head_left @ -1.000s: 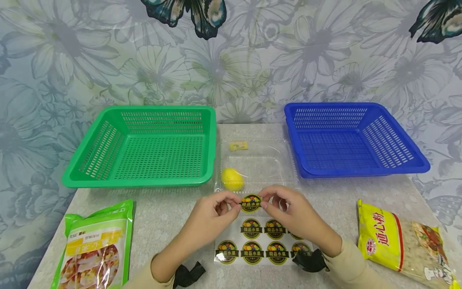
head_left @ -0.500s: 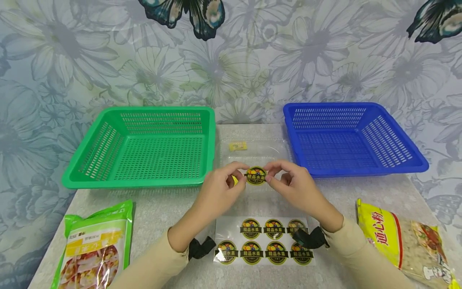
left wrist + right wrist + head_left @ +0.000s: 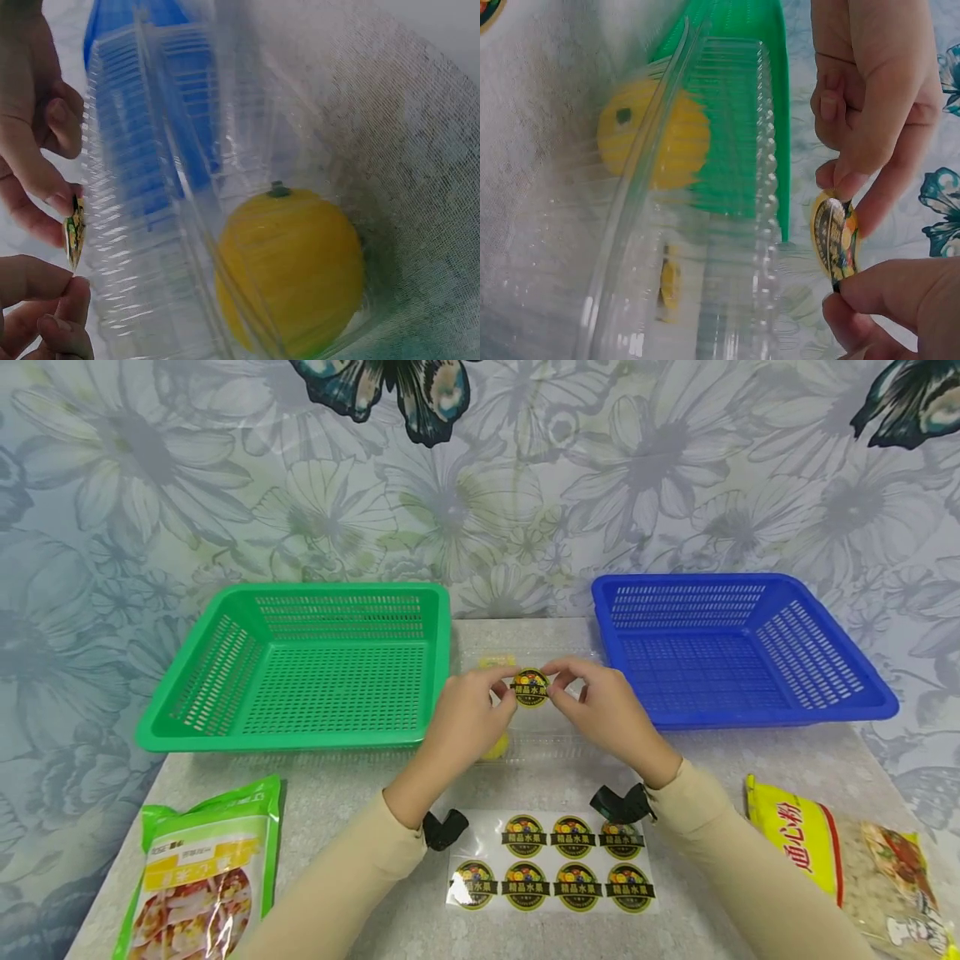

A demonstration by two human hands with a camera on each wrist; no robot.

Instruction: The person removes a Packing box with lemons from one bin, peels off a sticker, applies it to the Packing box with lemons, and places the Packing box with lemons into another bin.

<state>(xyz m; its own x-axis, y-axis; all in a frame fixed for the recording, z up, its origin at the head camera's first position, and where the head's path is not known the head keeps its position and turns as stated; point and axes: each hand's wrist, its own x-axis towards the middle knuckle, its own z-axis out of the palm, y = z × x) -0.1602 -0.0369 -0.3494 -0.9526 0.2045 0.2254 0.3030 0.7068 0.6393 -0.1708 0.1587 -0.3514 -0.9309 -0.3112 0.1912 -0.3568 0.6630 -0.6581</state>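
Observation:
My left hand [image 3: 468, 714] and right hand [image 3: 600, 710] pinch opposite edges of a round black-and-gold fruit sticker [image 3: 530, 687]. They hold it above the lid of a clear plastic clamshell box [image 3: 540, 747]. In the right wrist view the sticker [image 3: 832, 232] is slightly bowed, apart from the ribbed lid. Inside the box lie a yellow fruit [image 3: 292, 270] with a green stem end and a small yellow packet [image 3: 669, 283]. The left hand partly hides the fruit in the head view. Whether the sticker touches the lid in the head view, I cannot tell.
A sticker sheet [image 3: 474, 839] with several stickers lies in front of the box. A green basket [image 3: 292, 741] stands left, a blue basket [image 3: 765, 717] right. A green food bag [image 3: 198, 868] lies front left, a yellow pasta bag [image 3: 847, 860] front right.
Both hands have carried the sticker away from the sheet, forward and up over the clear box. The fruit has become partly hidden behind the left hand.

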